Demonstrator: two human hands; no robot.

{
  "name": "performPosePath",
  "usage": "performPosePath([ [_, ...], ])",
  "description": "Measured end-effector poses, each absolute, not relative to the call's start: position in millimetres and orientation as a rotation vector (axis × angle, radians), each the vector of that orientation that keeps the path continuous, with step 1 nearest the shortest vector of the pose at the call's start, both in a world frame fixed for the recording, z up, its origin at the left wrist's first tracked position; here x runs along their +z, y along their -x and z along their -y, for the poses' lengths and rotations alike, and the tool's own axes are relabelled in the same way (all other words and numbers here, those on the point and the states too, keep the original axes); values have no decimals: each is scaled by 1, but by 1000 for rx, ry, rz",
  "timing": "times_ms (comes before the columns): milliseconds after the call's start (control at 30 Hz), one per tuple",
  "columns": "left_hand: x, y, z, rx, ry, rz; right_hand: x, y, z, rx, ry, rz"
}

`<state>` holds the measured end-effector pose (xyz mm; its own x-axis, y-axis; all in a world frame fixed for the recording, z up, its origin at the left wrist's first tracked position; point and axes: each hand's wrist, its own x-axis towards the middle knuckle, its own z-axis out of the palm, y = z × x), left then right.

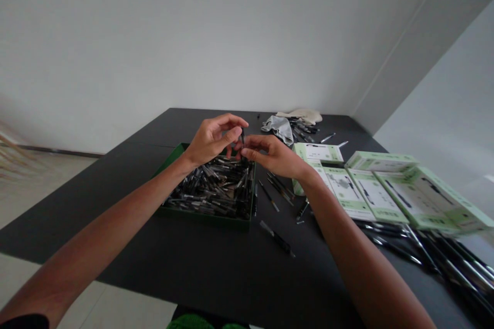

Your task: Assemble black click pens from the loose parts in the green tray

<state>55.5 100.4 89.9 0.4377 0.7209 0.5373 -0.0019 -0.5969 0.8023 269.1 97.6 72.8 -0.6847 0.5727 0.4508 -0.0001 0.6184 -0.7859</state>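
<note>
Above the green tray [216,219], my left hand [212,139] pinches the upper part of a small dark pen piece [243,137] between thumb and fingers. My right hand [276,155] closes its thumb and fingers around the lower part of the same piece. It stands roughly upright, and the fingers hide much of it. Below, a heap of loose black and clear pen parts [210,190] fills the tray. On the table just right of the tray lie several thin dark pen pieces [269,196]. Nearer to me is a black pen part with a clear end [278,239].
Green-and-white pen boxes [349,193] stand on the black table [162,262] to the right. Many black pens [447,257] lie in front of them. Farther back are a grey cloth [278,127], a beige cloth [304,114] and more pen parts [303,128]. A wall rises behind.
</note>
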Motion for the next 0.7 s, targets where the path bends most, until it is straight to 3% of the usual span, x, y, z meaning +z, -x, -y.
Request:
performPosePath([
  [700, 86, -55, -107, 1217, -1938, -663, 70, -270, -102, 1055, 464, 2138],
])
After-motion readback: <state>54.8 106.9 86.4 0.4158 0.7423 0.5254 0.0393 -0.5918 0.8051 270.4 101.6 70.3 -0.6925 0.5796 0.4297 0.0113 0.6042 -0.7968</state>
